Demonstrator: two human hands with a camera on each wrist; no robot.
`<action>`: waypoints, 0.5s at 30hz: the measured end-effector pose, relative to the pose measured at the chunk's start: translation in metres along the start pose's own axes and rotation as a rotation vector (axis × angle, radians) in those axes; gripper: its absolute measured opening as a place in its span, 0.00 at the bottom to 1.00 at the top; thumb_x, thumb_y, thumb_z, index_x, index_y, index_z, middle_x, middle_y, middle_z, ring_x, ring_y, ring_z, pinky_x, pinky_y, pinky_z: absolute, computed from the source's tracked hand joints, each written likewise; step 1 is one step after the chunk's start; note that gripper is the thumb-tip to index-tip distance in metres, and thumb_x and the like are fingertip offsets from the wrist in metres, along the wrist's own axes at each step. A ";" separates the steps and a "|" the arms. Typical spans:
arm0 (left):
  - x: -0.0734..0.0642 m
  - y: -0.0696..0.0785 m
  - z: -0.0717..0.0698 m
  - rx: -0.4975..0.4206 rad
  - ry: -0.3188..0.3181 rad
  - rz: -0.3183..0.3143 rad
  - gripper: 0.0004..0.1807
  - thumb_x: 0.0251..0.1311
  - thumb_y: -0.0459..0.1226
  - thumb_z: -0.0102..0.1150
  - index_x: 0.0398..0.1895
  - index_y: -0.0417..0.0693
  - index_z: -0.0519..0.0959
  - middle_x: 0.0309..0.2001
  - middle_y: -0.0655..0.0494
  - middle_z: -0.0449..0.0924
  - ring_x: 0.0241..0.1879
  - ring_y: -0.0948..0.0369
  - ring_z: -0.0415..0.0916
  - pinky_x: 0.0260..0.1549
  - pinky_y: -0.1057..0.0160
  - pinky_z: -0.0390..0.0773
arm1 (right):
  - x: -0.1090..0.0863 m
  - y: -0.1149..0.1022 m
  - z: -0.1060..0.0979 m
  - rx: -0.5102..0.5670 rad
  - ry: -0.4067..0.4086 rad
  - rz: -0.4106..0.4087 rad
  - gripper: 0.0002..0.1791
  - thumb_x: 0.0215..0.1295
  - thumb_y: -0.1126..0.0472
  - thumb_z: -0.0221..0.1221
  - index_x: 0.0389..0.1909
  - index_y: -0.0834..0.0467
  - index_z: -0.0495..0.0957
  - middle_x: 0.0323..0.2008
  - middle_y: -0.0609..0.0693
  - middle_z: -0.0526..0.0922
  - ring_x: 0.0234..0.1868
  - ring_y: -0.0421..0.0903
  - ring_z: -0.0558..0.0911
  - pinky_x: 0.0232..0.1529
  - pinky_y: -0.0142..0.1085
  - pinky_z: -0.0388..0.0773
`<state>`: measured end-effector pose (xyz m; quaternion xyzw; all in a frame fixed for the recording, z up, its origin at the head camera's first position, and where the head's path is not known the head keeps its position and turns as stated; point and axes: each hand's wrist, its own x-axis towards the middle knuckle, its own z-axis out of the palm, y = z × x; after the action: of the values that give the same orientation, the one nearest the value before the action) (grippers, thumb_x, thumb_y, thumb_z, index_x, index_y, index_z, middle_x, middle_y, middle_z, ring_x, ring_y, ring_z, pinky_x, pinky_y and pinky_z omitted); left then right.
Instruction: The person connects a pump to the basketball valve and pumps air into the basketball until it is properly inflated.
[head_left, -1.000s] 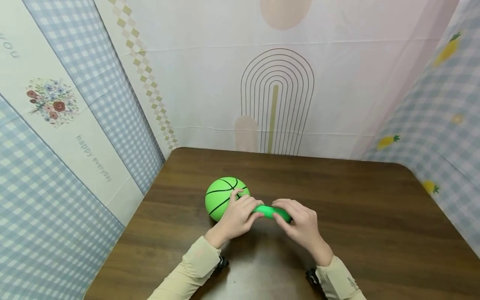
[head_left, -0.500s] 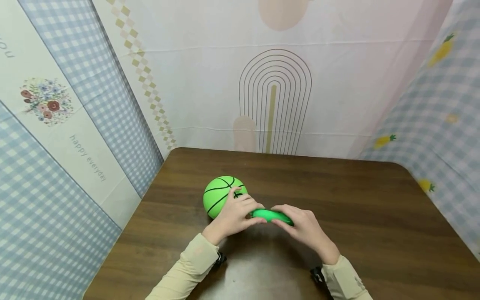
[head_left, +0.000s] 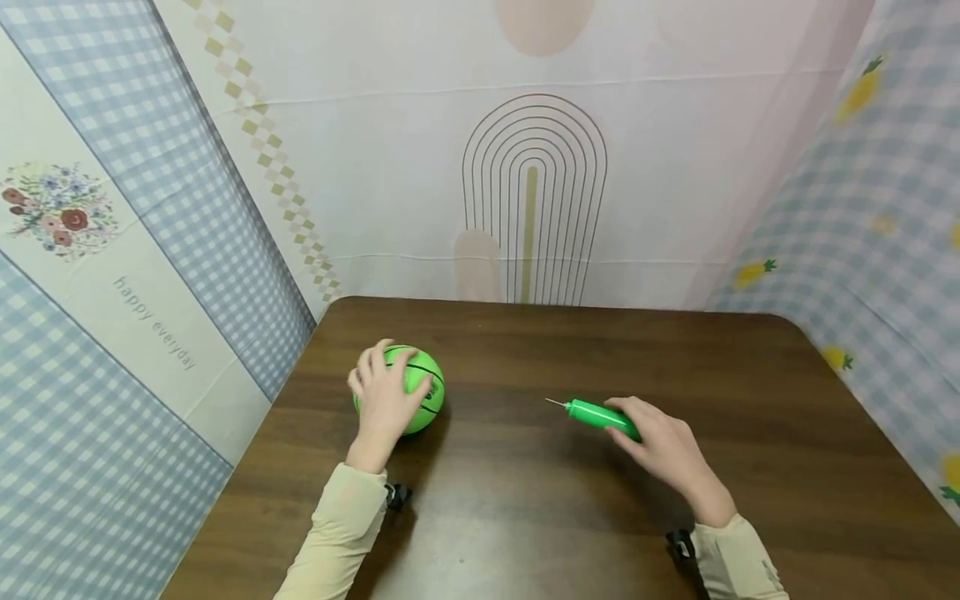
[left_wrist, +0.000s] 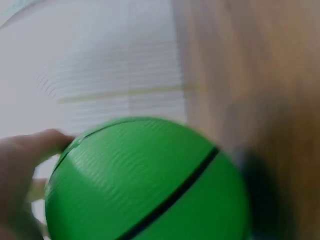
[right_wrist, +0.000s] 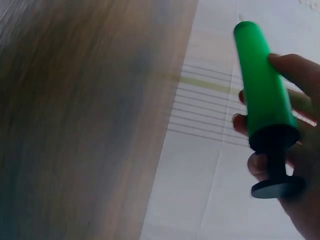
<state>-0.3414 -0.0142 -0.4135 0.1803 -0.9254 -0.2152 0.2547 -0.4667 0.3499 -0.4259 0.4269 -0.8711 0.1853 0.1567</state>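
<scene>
A small green basketball (head_left: 417, 419) with black lines sits on the left half of the table. My left hand (head_left: 382, 400) grips it from above, fingers spread and bent over its top and thumb on its right side. In the left wrist view the ball (left_wrist: 140, 170) fills the lower middle, with fingers at its left edge. My right hand (head_left: 663, 442) holds a green ball pump (head_left: 596, 414) above the table, its thin metal needle (head_left: 555, 402) pointing left. The right wrist view shows the pump's black plunger handle (right_wrist: 277, 186) close against the barrel; the needle is hidden there.
The brown wooden table (head_left: 510, 492) has rounded far corners. Behind it hangs a pale cloth (head_left: 660, 183) with printed arches. Checked cloths close off the left side (head_left: 187, 208) and the right side (head_left: 862, 250).
The hands have parted. My left hand left the pump and took hold of the ball, which now appears further left. My right hand moved right with the pump, and its needle now shows.
</scene>
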 end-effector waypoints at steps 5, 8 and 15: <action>-0.004 -0.002 -0.012 -0.004 -0.163 -0.190 0.42 0.51 0.61 0.64 0.70 0.67 0.62 0.73 0.37 0.46 0.72 0.31 0.40 0.55 0.26 0.54 | -0.003 0.007 -0.001 0.008 -0.097 0.122 0.20 0.58 0.61 0.66 0.52 0.58 0.76 0.43 0.52 0.81 0.34 0.45 0.77 0.27 0.37 0.71; -0.007 -0.002 -0.013 0.014 -0.158 -0.130 0.43 0.49 0.61 0.66 0.69 0.67 0.64 0.72 0.38 0.52 0.70 0.33 0.49 0.52 0.28 0.61 | -0.005 0.009 0.000 0.019 -0.129 0.185 0.19 0.60 0.62 0.63 0.52 0.61 0.75 0.42 0.54 0.80 0.34 0.46 0.76 0.29 0.40 0.72; -0.016 -0.005 -0.009 -0.042 0.015 0.096 0.37 0.38 0.55 0.76 0.57 0.64 0.77 0.66 0.45 0.69 0.64 0.42 0.64 0.49 0.37 0.67 | -0.015 0.008 0.006 0.068 -0.222 0.298 0.19 0.63 0.63 0.61 0.53 0.66 0.74 0.42 0.58 0.78 0.33 0.47 0.74 0.31 0.43 0.73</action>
<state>-0.3227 -0.0138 -0.4149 0.1317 -0.9263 -0.2209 0.2754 -0.4650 0.3623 -0.4392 0.3162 -0.9299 0.1873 0.0161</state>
